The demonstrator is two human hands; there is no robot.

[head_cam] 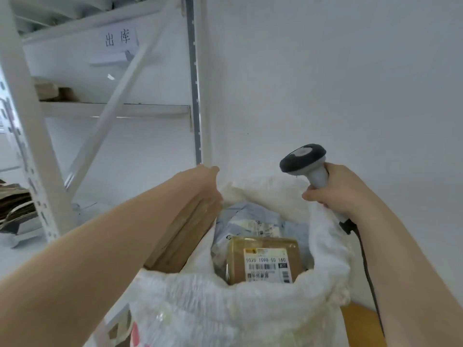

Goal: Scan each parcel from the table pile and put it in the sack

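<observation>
Box (180, 236) into sack (250, 296)
Left hand (208, 186) grips it at left rim; right hand (335, 191) holds scanner (304, 159), seemingly pinching rim open.

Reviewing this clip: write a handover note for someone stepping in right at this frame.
Left hand grips a cardboard box, tilted into the mouth of the sack, not yet released.
Right hand holds the scanner by the sack's far rim.
Done: a labelled brown parcel and a grey mailer lie inside.
Left: let the box drop in. Whether more parcels wait is out of view.
</observation>
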